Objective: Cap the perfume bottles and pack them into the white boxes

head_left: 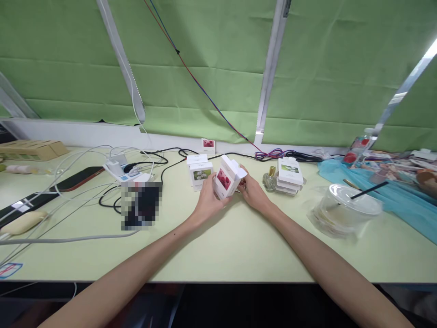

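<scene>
My left hand (208, 200) is wrapped round a small white carton (226, 178) with a picture of red flowers, held tilted above the table. The carton's end flap stands open on the right side. Close by that open end, my right hand (254, 191) has its fingers curled round a small, dark and shiny thing, mostly hidden by the fingers and the carton. Just behind my left hand stand white cartons (202, 175), the front one with a picture of white flowers. To the right of my right hand is a glass perfume bottle (269, 181) with a gold cap.
Several flattened-looking white cartons (288, 175) are stacked at right. A lidded plastic cup (351, 205) with a black straw lies beyond, near blue cloth (392, 196). Cables and a power strip (124, 173) spread over the left side, beside a phone (78, 178).
</scene>
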`<state>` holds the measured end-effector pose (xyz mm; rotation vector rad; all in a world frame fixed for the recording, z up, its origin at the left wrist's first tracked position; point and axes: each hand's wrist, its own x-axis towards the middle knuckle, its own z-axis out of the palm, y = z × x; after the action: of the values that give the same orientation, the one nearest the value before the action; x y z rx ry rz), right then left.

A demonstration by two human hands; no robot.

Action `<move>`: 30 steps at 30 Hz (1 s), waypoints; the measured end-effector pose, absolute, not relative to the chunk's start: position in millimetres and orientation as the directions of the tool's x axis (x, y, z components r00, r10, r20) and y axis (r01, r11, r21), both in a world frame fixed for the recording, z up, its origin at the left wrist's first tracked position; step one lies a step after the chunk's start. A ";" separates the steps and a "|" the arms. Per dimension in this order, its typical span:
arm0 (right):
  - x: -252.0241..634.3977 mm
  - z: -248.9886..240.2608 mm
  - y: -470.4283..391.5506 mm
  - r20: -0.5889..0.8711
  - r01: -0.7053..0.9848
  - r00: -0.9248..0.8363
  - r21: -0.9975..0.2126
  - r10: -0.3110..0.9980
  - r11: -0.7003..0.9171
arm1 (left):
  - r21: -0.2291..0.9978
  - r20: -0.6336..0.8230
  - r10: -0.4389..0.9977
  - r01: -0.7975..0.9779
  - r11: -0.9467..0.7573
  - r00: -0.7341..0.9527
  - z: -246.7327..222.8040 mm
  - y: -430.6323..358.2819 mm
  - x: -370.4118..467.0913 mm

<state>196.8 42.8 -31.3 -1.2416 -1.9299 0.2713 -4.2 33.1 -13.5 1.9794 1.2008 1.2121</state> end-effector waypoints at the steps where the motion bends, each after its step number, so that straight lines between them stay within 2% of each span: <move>1: 196.1 -29.6 41.3 0.512 0.681 -0.189 -0.546 0.838 0.488 | 0.776 0.423 0.881 0.417 -0.473 0.212 -13.6 33.0 -4.3; 7: 192.4 -22.5 34.3 0.505 0.793 -0.152 -0.451 0.850 0.410 | 0.767 0.419 0.876 0.424 -0.483 0.240 -15.6 33.5 -5.6; 12: 191.6 -20.9 33.3 0.519 0.821 -0.118 -0.429 0.847 0.377 | 0.771 0.397 0.882 0.428 -0.470 0.253 -16.8 34.3 -6.1; 21: 202.4 -25.3 42.5 0.559 0.784 0.079 -0.546 0.826 0.295 | 0.736 0.348 0.901 0.520 -0.433 0.257 -11.4 30.3 -7.0; 30: 201.2 -11.1 37.0 0.622 0.697 0.274 -0.654 0.733 0.295 | 0.735 0.303 0.911 0.540 -0.411 0.280 -9.1 29.5 -7.5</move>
<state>201.2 37.0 -11.1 -1.4150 -1.4357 0.0411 -7.5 29.5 -9.1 2.0570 1.2983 0.9822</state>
